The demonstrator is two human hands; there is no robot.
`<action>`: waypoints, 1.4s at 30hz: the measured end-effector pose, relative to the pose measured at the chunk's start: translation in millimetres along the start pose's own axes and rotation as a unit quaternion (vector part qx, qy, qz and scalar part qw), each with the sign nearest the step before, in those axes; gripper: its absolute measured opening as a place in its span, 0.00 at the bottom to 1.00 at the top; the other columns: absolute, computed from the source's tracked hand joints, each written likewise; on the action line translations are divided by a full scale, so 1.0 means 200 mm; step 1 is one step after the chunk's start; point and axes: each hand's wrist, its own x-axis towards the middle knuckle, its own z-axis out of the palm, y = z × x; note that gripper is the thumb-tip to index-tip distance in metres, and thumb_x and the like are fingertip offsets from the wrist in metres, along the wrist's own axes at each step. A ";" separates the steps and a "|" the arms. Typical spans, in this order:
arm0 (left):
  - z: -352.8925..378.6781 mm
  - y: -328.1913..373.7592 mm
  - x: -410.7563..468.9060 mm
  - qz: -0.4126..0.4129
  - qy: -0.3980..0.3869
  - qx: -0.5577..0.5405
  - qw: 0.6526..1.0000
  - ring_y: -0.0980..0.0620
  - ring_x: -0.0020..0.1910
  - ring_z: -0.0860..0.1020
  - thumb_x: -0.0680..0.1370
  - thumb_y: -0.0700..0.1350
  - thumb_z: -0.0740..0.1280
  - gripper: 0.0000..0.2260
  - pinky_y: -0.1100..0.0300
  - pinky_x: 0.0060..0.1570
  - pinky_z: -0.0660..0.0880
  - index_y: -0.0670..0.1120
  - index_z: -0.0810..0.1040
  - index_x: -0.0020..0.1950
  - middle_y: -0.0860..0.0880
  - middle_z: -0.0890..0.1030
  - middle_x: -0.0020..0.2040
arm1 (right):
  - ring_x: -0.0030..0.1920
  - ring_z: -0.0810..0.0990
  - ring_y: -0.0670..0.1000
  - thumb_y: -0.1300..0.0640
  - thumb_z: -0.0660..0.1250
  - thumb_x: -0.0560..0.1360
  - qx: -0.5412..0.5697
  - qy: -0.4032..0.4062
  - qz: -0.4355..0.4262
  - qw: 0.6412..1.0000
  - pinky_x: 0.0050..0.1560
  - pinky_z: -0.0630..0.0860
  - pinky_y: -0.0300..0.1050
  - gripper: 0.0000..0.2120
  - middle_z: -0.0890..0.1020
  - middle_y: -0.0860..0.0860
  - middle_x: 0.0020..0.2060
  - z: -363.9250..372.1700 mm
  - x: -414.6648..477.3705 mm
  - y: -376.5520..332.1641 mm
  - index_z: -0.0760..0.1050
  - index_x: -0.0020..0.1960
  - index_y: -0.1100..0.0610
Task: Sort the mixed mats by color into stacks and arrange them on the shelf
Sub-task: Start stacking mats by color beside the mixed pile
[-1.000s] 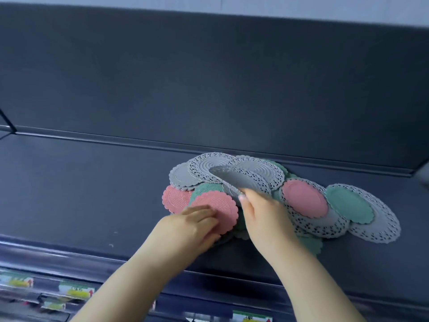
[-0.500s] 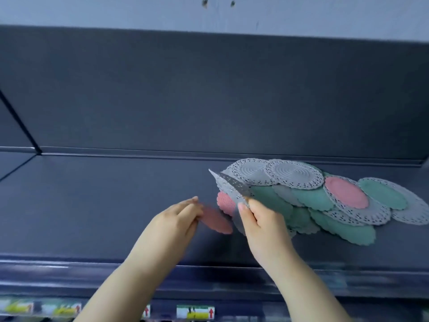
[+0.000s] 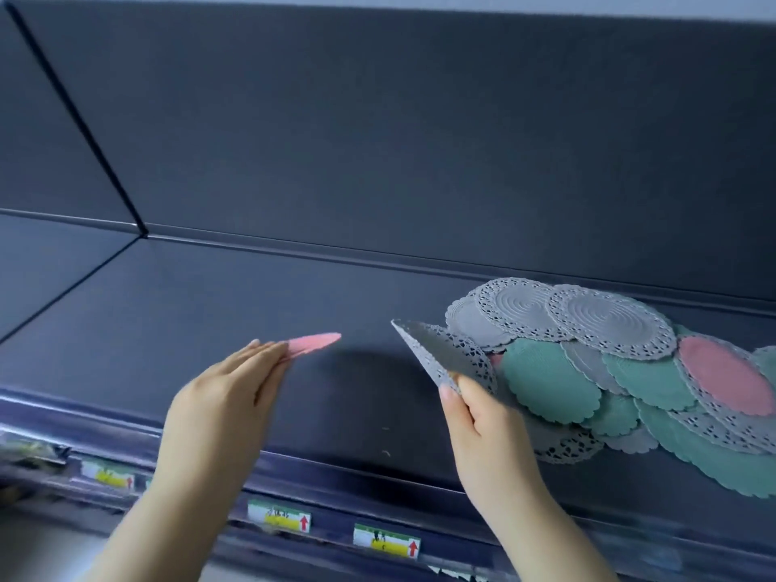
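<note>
Over the bare left stretch of the dark blue-grey metal shelf [image 3: 210, 308], the left hand [image 3: 226, 396] now holds a small round pink mat with a scalloped rim [image 3: 317, 342], pinched by its near edge between thumb and fingers, clear of the board. A second ago this pink mat lay on the heap under that hand; it has since been drawn out and carried leftward, well apart from the rest. The right hand [image 3: 483, 422] has meanwhile raised a round grey mat with a pierced lace border [image 3: 441, 354], pinched at its lower edge and tilted steeply, its far side just beside the mixed heap of grey, green and pink mats [image 3: 588, 371]. Judgement: a pink stack is about to begin at left, and sorting has barely started, as the heap remains overlapped and mixed. The mats look thin and limp, probably rubbery: ribbed in concentric rings, with frilled green and pink rims and openwork on the larger greys. Price labels [image 3: 279, 516] line the shelf's front edge.
</note>
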 end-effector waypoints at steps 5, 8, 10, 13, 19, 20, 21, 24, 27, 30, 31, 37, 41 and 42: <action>-0.08 -0.10 0.04 -0.030 0.026 0.044 0.998 0.42 0.45 0.83 0.72 0.43 0.67 0.09 0.50 0.37 0.78 0.43 0.85 0.47 0.43 0.84 0.45 | 0.25 0.56 0.45 0.54 0.58 0.78 0.055 -0.053 -0.010 0.997 0.26 0.54 0.38 0.18 0.60 0.47 0.22 0.09 0.06 -0.08 0.65 0.30 0.45; -0.06 -0.18 0.00 -0.050 0.011 0.054 0.997 0.41 0.44 0.83 0.72 0.43 0.67 0.09 0.49 0.38 0.78 0.42 0.85 0.46 0.43 0.85 0.45 | 0.26 0.57 0.46 0.53 0.58 0.78 0.057 -0.093 -0.015 0.994 0.26 0.55 0.37 0.20 0.60 0.47 0.21 0.18 0.07 -0.13 0.68 0.30 0.38; -0.06 -0.25 -0.01 -0.059 0.003 0.059 0.997 0.42 0.44 0.83 0.72 0.44 0.67 0.09 0.49 0.39 0.78 0.42 0.85 0.46 0.43 0.84 0.46 | 0.26 0.59 0.46 0.52 0.58 0.78 0.061 -0.103 -0.017 0.993 0.28 0.60 0.40 0.13 0.63 0.48 0.23 0.25 0.07 -0.17 0.72 0.37 0.40; -0.06 -0.35 0.05 -0.047 0.013 0.052 0.997 0.42 0.44 0.83 0.72 0.43 0.67 0.09 0.50 0.40 0.78 0.41 0.85 0.46 0.43 0.84 0.45 | 0.42 0.77 0.46 0.49 0.54 0.79 -0.063 -0.130 -0.029 0.989 0.45 0.72 0.44 0.14 0.81 0.46 0.42 0.35 0.08 -0.24 0.73 0.61 0.45; -0.04 -0.60 0.20 0.011 0.015 0.020 1.000 0.42 0.44 0.83 0.72 0.41 0.67 0.08 0.50 0.39 0.79 0.41 0.85 0.47 0.43 0.84 0.45 | 0.44 0.73 0.50 0.33 0.46 0.74 -0.357 -0.132 -0.056 0.923 0.40 0.69 0.43 0.29 0.77 0.48 0.41 0.50 0.10 -0.46 0.77 0.48 0.51; -0.03 -0.65 0.22 0.018 0.008 0.013 1.000 0.42 0.45 0.83 0.72 0.41 0.67 0.08 0.50 0.39 0.79 0.42 0.85 0.47 0.44 0.85 0.45 | 0.39 0.72 0.51 0.31 0.44 0.73 -0.369 -0.118 -0.038 0.921 0.38 0.68 0.43 0.30 0.76 0.49 0.37 0.53 0.12 -0.50 0.76 0.46 0.51; -0.03 -0.70 0.25 0.025 0.000 0.002 1.000 0.43 0.45 0.83 0.72 0.41 0.67 0.08 0.51 0.39 0.79 0.43 0.85 0.47 0.45 0.85 0.45 | 0.38 0.72 0.51 0.31 0.44 0.73 -0.374 -0.100 -0.029 0.922 0.36 0.68 0.43 0.31 0.76 0.49 0.35 0.56 0.13 -0.52 0.76 0.45 0.51; 0.00 -0.83 0.31 0.055 -0.013 -0.044 0.997 0.48 0.51 0.82 0.73 0.41 0.66 0.10 0.61 0.39 0.76 0.51 0.83 0.49 0.53 0.84 0.47 | 0.59 0.74 0.46 0.35 0.46 0.76 -0.331 -0.098 0.000 0.938 0.51 0.72 0.42 0.25 0.78 0.44 0.57 0.69 0.20 -0.58 0.74 0.58 0.47; -0.01 -0.96 0.40 0.072 -0.019 -0.070 0.995 0.50 0.53 0.80 0.73 0.41 0.66 0.11 0.63 0.44 0.74 0.53 0.83 0.50 0.55 0.84 0.48 | 0.73 0.52 0.41 0.39 0.46 0.78 -0.288 -0.136 0.022 0.948 0.67 0.61 0.40 0.23 0.60 0.41 0.73 0.82 0.26 -0.64 0.64 0.69 0.46; -0.01 -1.15 0.54 0.087 -0.024 -0.066 0.994 0.51 0.54 0.79 0.73 0.41 0.65 0.11 0.63 0.42 0.75 0.53 0.83 0.50 0.56 0.83 0.48 | 0.74 0.47 0.40 0.40 0.45 0.79 -0.282 -0.128 0.038 0.950 0.69 0.57 0.39 0.25 0.55 0.40 0.74 0.93 0.30 -0.69 0.57 0.73 0.47; 0.00 -1.21 0.59 0.093 -0.034 -0.043 0.994 0.52 0.54 0.79 0.74 0.41 0.66 0.11 0.63 0.41 0.75 0.54 0.83 0.50 0.56 0.83 0.49 | 0.74 0.47 0.40 0.40 0.45 0.79 -0.282 -0.127 0.043 0.950 0.69 0.55 0.38 0.25 0.54 0.40 0.74 0.96 0.31 -0.70 0.56 0.74 0.47; 0.13 -1.51 0.80 0.083 -0.261 0.042 0.961 0.61 0.63 0.71 0.75 0.34 0.58 0.31 0.69 0.54 0.68 0.70 0.68 0.64 0.68 0.72 0.59 | 0.73 0.45 0.39 0.41 0.47 0.79 -0.254 -0.148 0.029 0.955 0.69 0.49 0.35 0.26 0.51 0.40 0.74 1.11 0.34 -0.80 0.54 0.74 0.48; 0.24 -1.58 0.83 0.127 -0.400 0.148 0.896 0.58 0.53 0.73 0.76 0.40 0.58 0.13 0.68 0.51 0.67 0.50 0.72 0.58 0.62 0.75 0.56 | 0.73 0.44 0.38 0.41 0.47 0.79 -0.256 -0.150 0.022 0.955 0.69 0.49 0.35 0.25 0.52 0.40 0.74 1.21 0.37 -0.85 0.54 0.74 0.47; 0.25 -1.60 0.82 0.146 -0.381 0.172 0.897 0.56 0.54 0.75 0.77 0.39 0.57 0.15 0.65 0.50 0.71 0.55 0.73 0.58 0.59 0.76 0.57 | 0.73 0.45 0.38 0.41 0.48 0.79 -0.255 -0.152 0.020 0.955 0.69 0.50 0.35 0.25 0.52 0.40 0.74 1.22 0.38 -0.86 0.54 0.74 0.47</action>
